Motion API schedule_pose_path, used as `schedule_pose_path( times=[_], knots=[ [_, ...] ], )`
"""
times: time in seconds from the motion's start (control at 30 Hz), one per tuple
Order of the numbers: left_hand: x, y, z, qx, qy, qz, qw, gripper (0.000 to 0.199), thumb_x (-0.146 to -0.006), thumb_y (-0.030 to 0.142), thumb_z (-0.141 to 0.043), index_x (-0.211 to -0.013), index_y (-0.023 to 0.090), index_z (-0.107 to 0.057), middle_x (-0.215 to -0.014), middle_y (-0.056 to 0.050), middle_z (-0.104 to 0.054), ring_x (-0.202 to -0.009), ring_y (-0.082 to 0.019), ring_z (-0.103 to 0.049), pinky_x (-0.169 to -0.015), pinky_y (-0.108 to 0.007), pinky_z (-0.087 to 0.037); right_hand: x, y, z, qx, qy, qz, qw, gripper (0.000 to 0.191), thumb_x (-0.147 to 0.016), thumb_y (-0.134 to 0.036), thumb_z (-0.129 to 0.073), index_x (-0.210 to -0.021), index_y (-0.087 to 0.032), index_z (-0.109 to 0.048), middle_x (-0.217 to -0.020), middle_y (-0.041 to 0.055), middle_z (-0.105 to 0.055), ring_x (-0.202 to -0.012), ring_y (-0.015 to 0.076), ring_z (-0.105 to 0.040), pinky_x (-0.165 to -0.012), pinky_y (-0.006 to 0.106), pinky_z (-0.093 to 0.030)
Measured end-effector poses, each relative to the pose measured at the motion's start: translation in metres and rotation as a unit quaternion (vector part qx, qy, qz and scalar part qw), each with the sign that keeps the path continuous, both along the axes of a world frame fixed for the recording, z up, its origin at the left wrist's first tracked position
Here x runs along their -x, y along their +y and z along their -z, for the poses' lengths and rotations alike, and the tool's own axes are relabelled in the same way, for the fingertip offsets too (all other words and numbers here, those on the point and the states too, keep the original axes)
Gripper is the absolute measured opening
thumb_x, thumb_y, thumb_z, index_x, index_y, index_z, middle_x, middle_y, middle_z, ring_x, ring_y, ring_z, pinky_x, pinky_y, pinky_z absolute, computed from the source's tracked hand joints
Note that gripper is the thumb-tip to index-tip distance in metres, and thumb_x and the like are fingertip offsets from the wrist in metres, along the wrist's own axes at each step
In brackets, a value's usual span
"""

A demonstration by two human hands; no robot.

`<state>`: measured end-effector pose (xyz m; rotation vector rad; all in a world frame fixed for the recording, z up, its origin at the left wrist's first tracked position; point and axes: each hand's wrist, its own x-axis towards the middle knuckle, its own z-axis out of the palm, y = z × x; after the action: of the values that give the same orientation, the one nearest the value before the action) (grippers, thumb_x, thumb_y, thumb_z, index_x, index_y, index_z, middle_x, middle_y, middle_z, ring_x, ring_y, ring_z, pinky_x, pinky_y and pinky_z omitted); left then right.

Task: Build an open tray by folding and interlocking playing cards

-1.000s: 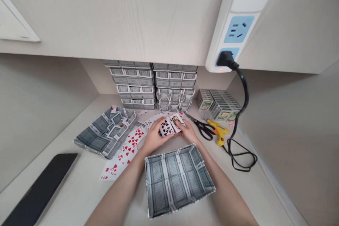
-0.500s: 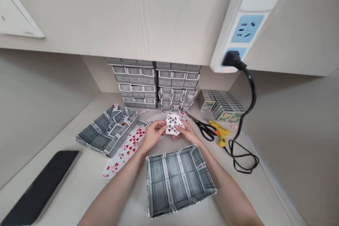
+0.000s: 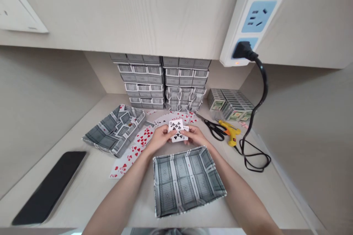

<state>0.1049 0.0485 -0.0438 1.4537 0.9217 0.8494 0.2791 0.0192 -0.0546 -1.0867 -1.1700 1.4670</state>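
Obst. R of R hand (image 3: 195,135): scissors (image 3: 210,124)

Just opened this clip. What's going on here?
A person holds a few playing cards between the left hand and right hand, with a ten of clubs facing up on top. An open box patterned like card backs lies between the forearms. Heart cards are spread beside the left forearm, next to a second open box with cards inside. Scissors and a yellow glue gun lie to the right, with stacked boxes behind.
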Motion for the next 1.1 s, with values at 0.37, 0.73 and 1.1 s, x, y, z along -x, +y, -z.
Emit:
schedule_pose_path(
  times=[0.37, 0.73, 1.1],
  knots=[
    [-0.001, 0.005, 0.001, -0.036, 0.012, -0.041, 0.998, 0.034, -0.064, 0.047, -0.06, -0.06, 0.014, -0.056, -0.054, 0.003, -0.053, -0.05, -0.009, -0.045, -0.046, -0.019, -0.034, -0.001, 0.005, 0.006, -0.05, -0.028, 0.028, 0.998, 0.03, -0.059, -0.042, -0.068, -0.07, -0.016, -0.058, -0.043, -0.0067, -0.048, -0.034, 0.0046, -0.036, -0.034, 0.018, -0.024],
    [0.001, -0.002, -0.007, -0.045, 0.037, -0.043, 0.997, 0.036, -0.07, 0.045, -0.054, -0.053, 0.014, -0.053, -0.037, 0.006, -0.039, -0.038, -0.007, -0.034, -0.04, -0.019, -0.025, 0.0, 0.006, 0.013, -0.007, 0.01, 0.022, 1.0, 0.031, -0.063, -0.045, -0.064, -0.071, -0.016, -0.057, -0.044, -0.0035, -0.055, -0.034, 0.0099, -0.048, -0.036, 0.022, -0.04],
    [0.004, 0.003, 0.0, -0.062, 0.062, -0.022, 0.996, 0.038, -0.076, 0.046, -0.046, -0.056, 0.014, -0.049, -0.041, 0.006, -0.041, -0.041, -0.007, -0.039, -0.045, -0.019, -0.03, 0.001, 0.008, 0.016, 0.004, -0.054, 0.034, 0.998, 0.038, -0.069, -0.055, -0.052, -0.066, -0.017, -0.048, -0.033, -0.0062, -0.05, -0.024, 0.0078, -0.041, -0.027, 0.017, -0.029]
  ],
)
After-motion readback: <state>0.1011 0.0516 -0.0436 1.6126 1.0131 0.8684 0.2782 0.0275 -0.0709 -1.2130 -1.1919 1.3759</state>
